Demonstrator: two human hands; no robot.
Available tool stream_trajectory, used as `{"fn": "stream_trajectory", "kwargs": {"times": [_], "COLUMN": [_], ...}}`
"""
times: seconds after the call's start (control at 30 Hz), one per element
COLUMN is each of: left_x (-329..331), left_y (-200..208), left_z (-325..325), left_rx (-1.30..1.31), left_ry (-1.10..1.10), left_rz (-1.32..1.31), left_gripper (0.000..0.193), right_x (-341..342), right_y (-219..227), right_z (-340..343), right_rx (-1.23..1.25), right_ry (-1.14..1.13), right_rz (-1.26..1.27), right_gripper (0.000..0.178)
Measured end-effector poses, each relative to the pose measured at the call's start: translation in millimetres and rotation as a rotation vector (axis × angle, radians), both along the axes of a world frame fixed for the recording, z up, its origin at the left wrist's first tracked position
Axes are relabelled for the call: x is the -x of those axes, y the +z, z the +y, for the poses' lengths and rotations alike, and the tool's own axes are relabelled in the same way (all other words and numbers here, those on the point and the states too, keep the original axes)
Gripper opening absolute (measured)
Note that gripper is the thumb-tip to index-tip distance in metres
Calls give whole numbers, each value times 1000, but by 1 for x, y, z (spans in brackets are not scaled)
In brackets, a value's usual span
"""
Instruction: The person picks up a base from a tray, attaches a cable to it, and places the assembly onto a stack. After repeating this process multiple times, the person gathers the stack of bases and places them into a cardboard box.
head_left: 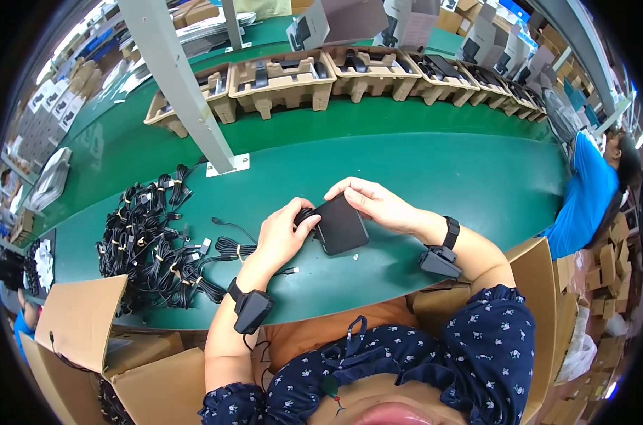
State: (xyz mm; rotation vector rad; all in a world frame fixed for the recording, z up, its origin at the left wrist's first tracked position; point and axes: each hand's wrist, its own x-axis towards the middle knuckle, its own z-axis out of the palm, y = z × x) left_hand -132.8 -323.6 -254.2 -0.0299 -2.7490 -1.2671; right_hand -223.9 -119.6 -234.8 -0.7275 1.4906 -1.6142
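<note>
A flat black square box with rounded corners is between my two hands, just above or on the green bench. My right hand grips its far right corner, thumb on the top face and fingers over the far edge. At the box's left edge, my left hand is closed round a small dark coil, seemingly a bundled black cable; its thumb reaches the box. A tied black cable lies beside my left wrist. Further left spreads a heap of tied black cables with pale connectors.
Beyond, a green conveyor belt carries a row of brown moulded trays holding black parts. A grey metal post stands on the bench at far left. Open cardboard boxes flank me. A person in blue sits at right.
</note>
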Motion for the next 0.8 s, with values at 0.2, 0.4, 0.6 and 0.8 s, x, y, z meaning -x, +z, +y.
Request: {"fn": "stream_trajectory", "kwargs": {"times": [0.2, 0.4, 0.6, 0.8], "left_x": [4, 9, 8, -12], "left_y": [1, -4, -12, 9], "left_z": [-5, -10, -3, -6], "left_rx": [-325, -780, -534, 292], "left_ry": [101, 233, 153, 8], "left_rz": [-84, 65, 60, 200], "left_gripper": [17, 14, 21, 67], "right_x": [8, -5, 18, 112], "right_y": [-10, -4, -11, 19], "right_z": [-2, -10, -12, 20], "right_rx": [-7, 11, 57, 117], "right_ry": [-61, 57, -219, -813], "right_rz": [78, 68, 62, 554], "right_gripper": [45, 47, 23, 17]}}
